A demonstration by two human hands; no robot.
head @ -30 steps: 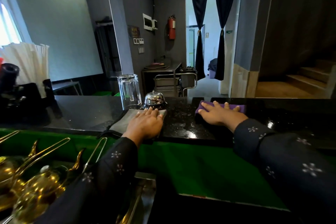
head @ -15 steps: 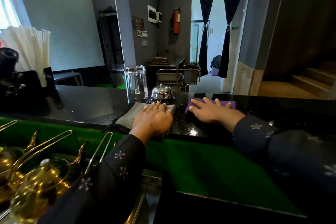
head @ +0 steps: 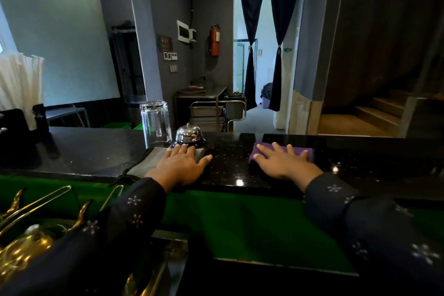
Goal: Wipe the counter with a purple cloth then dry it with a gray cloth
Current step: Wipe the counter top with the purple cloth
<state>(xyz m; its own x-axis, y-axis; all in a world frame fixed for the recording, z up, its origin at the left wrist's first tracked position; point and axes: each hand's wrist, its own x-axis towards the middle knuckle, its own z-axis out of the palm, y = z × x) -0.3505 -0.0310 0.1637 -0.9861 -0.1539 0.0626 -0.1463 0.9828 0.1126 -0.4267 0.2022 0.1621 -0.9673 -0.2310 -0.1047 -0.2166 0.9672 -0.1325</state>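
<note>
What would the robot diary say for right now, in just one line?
stage: wiping | right hand: flat on purple cloth | left hand: flat on gray cloth | counter: black, speckled | nearby: bell, upturned glass

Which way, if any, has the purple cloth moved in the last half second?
Yes: the purple cloth slid right, away from the bell, under the right hand.

On the black speckled desk [head: 228, 166], the left hand [head: 180, 166] lies flat on a gray cloth [head: 149, 161] and the right hand [head: 286, 163] lies flat on a purple cloth [head: 310, 152]. Behind the gray cloth stand a chrome bell [head: 188, 136] and an upturned glass [head: 155, 122].
</note>
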